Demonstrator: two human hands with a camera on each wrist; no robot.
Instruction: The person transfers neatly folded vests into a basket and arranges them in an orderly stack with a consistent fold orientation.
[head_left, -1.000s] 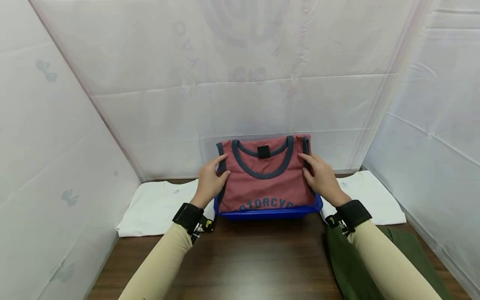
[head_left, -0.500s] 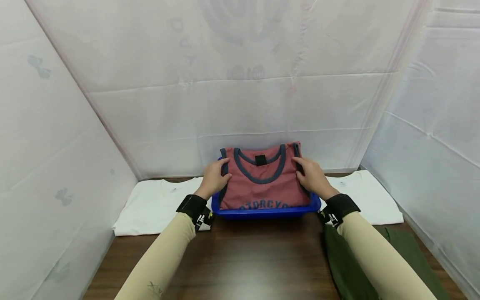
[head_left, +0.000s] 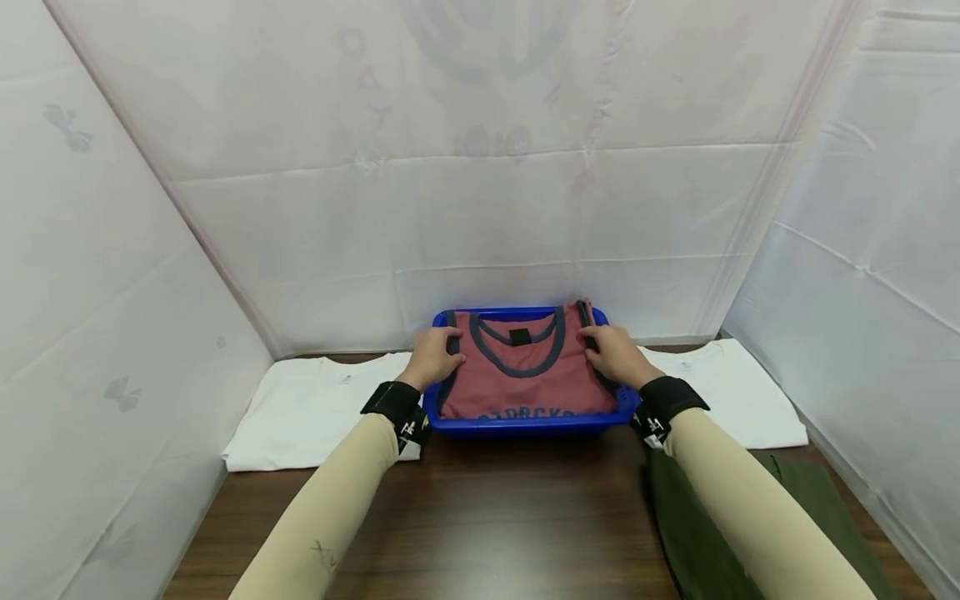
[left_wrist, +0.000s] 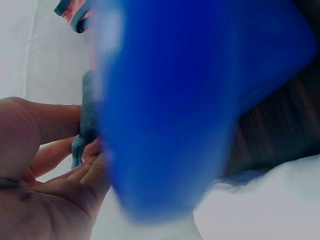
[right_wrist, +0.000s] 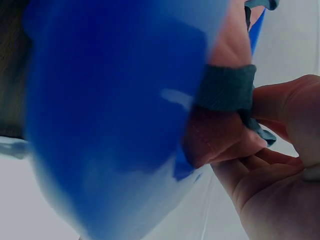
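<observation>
Head view: a folded brick-red tank top with dark grey trim (head_left: 525, 375) lies in a blue plastic tray (head_left: 525, 427) at the centre of the frame, against the white fabric backdrop (head_left: 480, 167). The left hand (head_left: 433, 358) holds the top's left edge and the right hand (head_left: 613, 357) its right edge, each grip with fingers curled round the trim. The tray stands on a dark wooden table (head_left: 480, 517). A folded white shirt (head_left: 307, 412) lies left of the tray, a second white shirt (head_left: 723, 396) lies right of it, and a dark green garment (head_left: 817, 508) sits at lower right.

Left wrist view: the tray's blurred blue wall (left_wrist: 180, 100) fills the middle; at left, fingers (left_wrist: 60, 165) pinch the grey trim (left_wrist: 87, 120).

Right wrist view: the blue tray wall (right_wrist: 110, 115) fills the left; at right, fingers (right_wrist: 260, 165) grip the red cloth and grey trim (right_wrist: 225, 87).
</observation>
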